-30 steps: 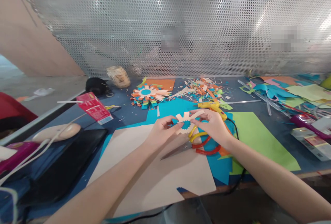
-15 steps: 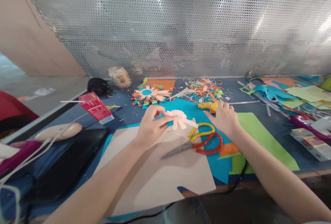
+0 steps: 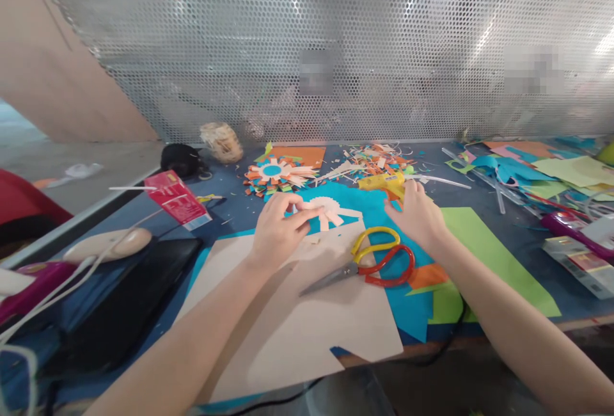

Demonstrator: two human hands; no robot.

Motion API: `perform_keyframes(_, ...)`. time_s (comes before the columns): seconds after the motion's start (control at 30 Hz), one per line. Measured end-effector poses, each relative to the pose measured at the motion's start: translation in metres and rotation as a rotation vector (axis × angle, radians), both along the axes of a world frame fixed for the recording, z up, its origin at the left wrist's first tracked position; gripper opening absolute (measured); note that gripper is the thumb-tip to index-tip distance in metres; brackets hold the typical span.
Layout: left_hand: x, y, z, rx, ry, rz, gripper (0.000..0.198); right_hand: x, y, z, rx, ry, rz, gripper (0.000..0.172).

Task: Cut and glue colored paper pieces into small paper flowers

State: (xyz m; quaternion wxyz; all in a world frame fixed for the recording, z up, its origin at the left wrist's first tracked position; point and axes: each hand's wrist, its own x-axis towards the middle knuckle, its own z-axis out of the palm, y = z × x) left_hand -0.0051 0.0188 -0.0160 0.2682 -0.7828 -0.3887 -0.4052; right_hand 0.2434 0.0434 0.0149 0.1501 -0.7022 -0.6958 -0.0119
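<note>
The cream paper flower [image 3: 330, 211] lies just behind the scissors [image 3: 369, 261], a little to their left, on a teal paper sheet [image 3: 348, 196]. The left hand [image 3: 274, 230] pinches the left edge of the flower between thumb and fingers, so this hand is closed on it. The right hand [image 3: 418, 216] is behind the scissors and to their right. Its fingers are curled around the handle of a yellow glue gun [image 3: 381, 182], with the gun's tip pointing left. The scissors have one yellow loop and one red loop, and their blades point left. They rest partly on a big cream paper sheet [image 3: 297, 320] that spreads out in front of them, close to the desk's [image 3: 240, 208] near edge. A green paper sheet [image 3: 484, 256] lies to the right of the scissors. Far behind the scissors, to the left, sits a colourful paper flower [image 3: 273, 174] with a blue middle. A pile of paper scraps [image 3: 378, 159] lies straight behind the scissors, past the glue gun. Far to the left of the scissors is a red drink carton [image 3: 176, 200] with a straw. A metal wall full of holes [image 3: 307, 38] stands behind it all.
</note>
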Motion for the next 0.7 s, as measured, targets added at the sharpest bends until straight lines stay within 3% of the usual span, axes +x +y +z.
perform_keyframes(0.17, -0.006, 0.005, -0.001, 0.027, -0.043, 0.051, 0.022, -0.011, -0.014, -0.001, 0.204, -0.003, 0.195, 0.035)
perform_keyframes(0.7, -0.010, 0.009, -0.001, 0.023, -0.056, 0.058, 0.017, -0.011, -0.017, -0.003, 0.270, -0.005, 0.316, 0.017)
